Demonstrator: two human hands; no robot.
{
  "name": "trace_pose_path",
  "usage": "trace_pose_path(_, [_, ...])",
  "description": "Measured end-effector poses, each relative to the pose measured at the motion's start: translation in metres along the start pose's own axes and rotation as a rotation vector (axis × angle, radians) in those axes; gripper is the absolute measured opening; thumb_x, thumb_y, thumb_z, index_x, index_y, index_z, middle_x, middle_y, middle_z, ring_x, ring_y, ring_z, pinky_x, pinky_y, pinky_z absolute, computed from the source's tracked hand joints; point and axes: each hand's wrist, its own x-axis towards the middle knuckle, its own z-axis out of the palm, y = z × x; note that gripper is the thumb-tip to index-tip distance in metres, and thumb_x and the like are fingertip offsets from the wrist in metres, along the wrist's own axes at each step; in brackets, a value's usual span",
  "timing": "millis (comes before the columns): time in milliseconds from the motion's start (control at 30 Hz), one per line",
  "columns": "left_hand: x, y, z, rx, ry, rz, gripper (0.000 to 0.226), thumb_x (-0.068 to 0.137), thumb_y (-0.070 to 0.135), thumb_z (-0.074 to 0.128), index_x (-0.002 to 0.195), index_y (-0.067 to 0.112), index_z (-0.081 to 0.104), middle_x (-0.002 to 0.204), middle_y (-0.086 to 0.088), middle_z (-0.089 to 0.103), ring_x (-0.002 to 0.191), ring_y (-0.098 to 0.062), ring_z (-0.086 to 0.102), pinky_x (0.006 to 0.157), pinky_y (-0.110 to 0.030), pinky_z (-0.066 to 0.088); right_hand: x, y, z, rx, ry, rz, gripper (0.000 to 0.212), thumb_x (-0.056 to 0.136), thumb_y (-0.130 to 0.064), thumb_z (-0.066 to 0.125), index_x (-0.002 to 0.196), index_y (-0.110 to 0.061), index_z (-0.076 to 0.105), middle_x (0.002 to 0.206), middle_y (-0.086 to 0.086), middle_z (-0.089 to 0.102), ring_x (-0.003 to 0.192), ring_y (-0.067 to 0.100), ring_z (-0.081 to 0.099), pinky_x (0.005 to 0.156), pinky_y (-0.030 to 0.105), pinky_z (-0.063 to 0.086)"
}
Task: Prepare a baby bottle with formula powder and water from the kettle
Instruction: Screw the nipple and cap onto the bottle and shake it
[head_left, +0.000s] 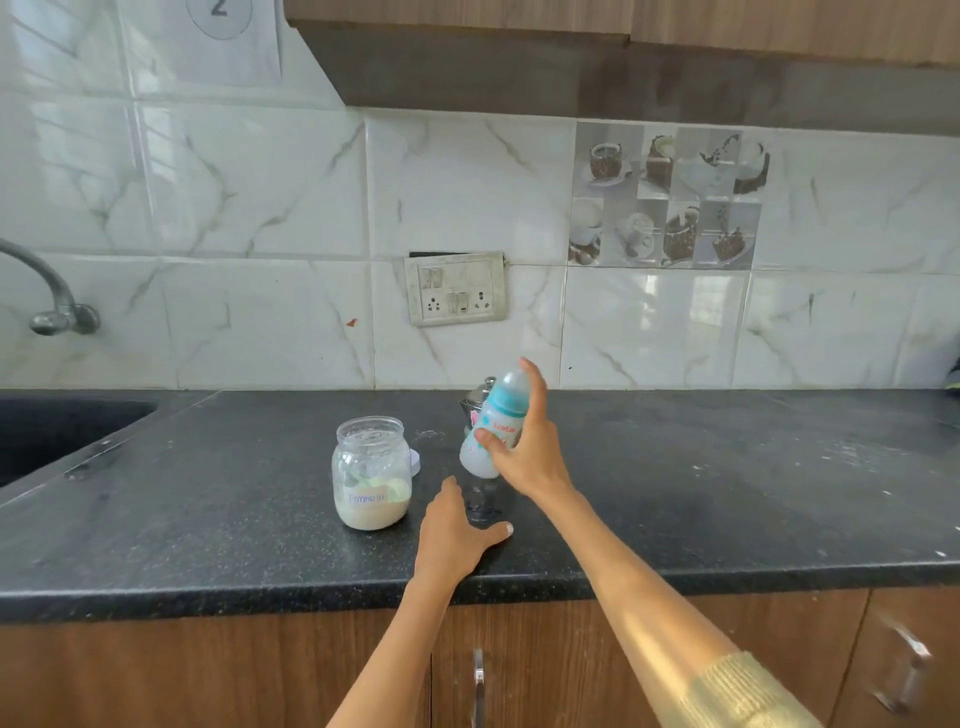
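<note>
Right hand (524, 447) wraps bottle (493, 431), tilted to 1 o'clock; light, smooth plastic w/ liquid, grip mid-body. Left hand (457, 530) spread flat on counter (208, 519).

Right hand (524, 457) is gripping the baby bottle (493, 423) above the black counter (727, 493), bottle tilting, capped end up and index finger lying over the cap; milky liquid is sitting in its lower part. Left hand (452, 530) is resting flat, fingers spread, on the counter near the front edge. Open formula jar (371, 473) is standing just left, powder filling its bottom. Steel kettle (475, 402) is showing partly behind the bottle.
</note>
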Motion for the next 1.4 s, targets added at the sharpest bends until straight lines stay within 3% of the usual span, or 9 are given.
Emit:
trace_pose_path(300, [-0.001, 0.001, 0.0, 0.006, -0.002, -0.009, 0.098, 0.069, 0.039, 0.078, 0.143, 0.006, 0.024, 0.145, -0.011, 0.04, 0.133, -0.024, 0.039, 0.107, -0.036, 0.038, 0.0, -0.004, -0.005, -0.157, -0.218, -0.061, 0.094, 0.074, -0.01, 0.074, 0.135, -0.051, 0.015, 0.131, 0.005, 0.048, 0.11, 0.029, 0.058, 0.089, 0.037, 0.05])
trace_pose_path(400, [-0.002, 0.0, 0.0, -0.001, 0.0, -0.012, 0.098, 0.069, 0.039, 0.079, 0.143, 0.005, 0.024, 0.145, -0.011, 0.04, 0.133, -0.024, 0.039, 0.107, -0.036, 0.038, 0.001, -0.003, -0.004, 0.008, 0.009, -0.053, 0.095, 0.075, -0.011, 0.072, 0.135, -0.054, 0.012, 0.134, 0.005, 0.046, 0.114, 0.027, 0.055, 0.095, 0.039, 0.048])
trace_pose_path(500, [-0.002, 0.001, 0.0, -0.012, 0.014, -0.005, 0.093, 0.068, 0.038, 0.08, 0.139, 0.006, 0.029, 0.141, -0.011, 0.044, 0.13, -0.024, 0.042, 0.105, -0.036, 0.04, -0.004, -0.004, -0.005, -0.155, -0.239, -0.09, 0.094, 0.076, -0.005, 0.071, 0.139, -0.046, 0.015, 0.137, 0.006, 0.042, 0.114, 0.027, 0.055, 0.096, 0.041, 0.049])
trace_pose_path(633, [-0.001, -0.001, 0.001, -0.029, 0.019, -0.005, 0.083, 0.067, 0.036, 0.081, 0.13, 0.006, 0.035, 0.134, -0.011, 0.048, 0.126, -0.023, 0.045, 0.1, -0.033, 0.04, -0.003, -0.001, -0.004, 0.026, 0.01, -0.033, 0.094, 0.075, -0.007, 0.071, 0.135, -0.051, 0.013, 0.131, 0.004, 0.047, 0.112, 0.025, 0.055, 0.097, 0.042, 0.047])
trace_pose_path(733, [-0.001, -0.001, 0.001, -0.027, 0.023, 0.002, 0.085, 0.067, 0.038, 0.08, 0.131, 0.006, 0.035, 0.136, -0.011, 0.047, 0.127, -0.024, 0.044, 0.101, -0.035, 0.042, -0.001, -0.005, -0.002, -0.127, -0.203, -0.037, 0.092, 0.075, -0.009, 0.073, 0.135, -0.05, 0.016, 0.128, 0.006, 0.05, 0.108, 0.028, 0.059, 0.093, 0.047, 0.05])
trace_pose_path(833, [0.0, -0.002, 0.001, -0.033, 0.024, 0.002, 0.083, 0.067, 0.037, 0.08, 0.13, 0.007, 0.035, 0.134, -0.01, 0.048, 0.125, -0.023, 0.045, 0.098, -0.032, 0.041, 0.0, -0.004, -0.001, 0.003, -0.006, 0.007, 0.094, 0.076, -0.011, 0.072, 0.133, -0.057, 0.012, 0.131, 0.007, 0.049, 0.109, 0.026, 0.058, 0.093, 0.043, 0.049])
trace_pose_path(933, [-0.001, -0.001, 0.001, -0.045, 0.026, 0.001, 0.083, 0.067, 0.036, 0.081, 0.13, 0.007, 0.036, 0.134, -0.01, 0.049, 0.124, -0.022, 0.047, 0.097, -0.031, 0.042, -0.004, -0.002, 0.003, -0.144, -0.217, 0.011, 0.093, 0.077, -0.009, 0.072, 0.137, -0.049, 0.014, 0.129, 0.012, 0.052, 0.101, 0.026, 0.062, 0.089, 0.042, 0.052])
trace_pose_path(1033, [0.0, -0.003, 0.002, -0.048, 0.026, 0.003, 0.083, 0.067, 0.035, 0.081, 0.131, 0.007, 0.036, 0.133, -0.01, 0.05, 0.123, -0.021, 0.047, 0.095, -0.029, 0.041, -0.004, 0.001, 0.004, -0.029, -0.021, 0.065, 0.094, 0.077, -0.013, 0.072, 0.134, -0.055, 0.011, 0.127, 0.009, 0.055, 0.102, 0.026, 0.063, 0.089, 0.043, 0.052])
trace_pose_path(1400, [0.001, -0.005, 0.005, -0.076, 0.051, 0.018, 0.072, 0.068, 0.035, 0.079, 0.125, 0.012, 0.042, 0.126, -0.003, 0.055, 0.118, -0.018, 0.051, 0.094, -0.029, 0.045, -0.006, 0.001, 0.003, -0.07, -0.105, 0.035, 0.089, 0.076, -0.012, 0.073, 0.13, -0.054, 0.016, 0.125, 0.006, 0.055, 0.099, 0.026, 0.064, 0.087, 0.044, 0.054])
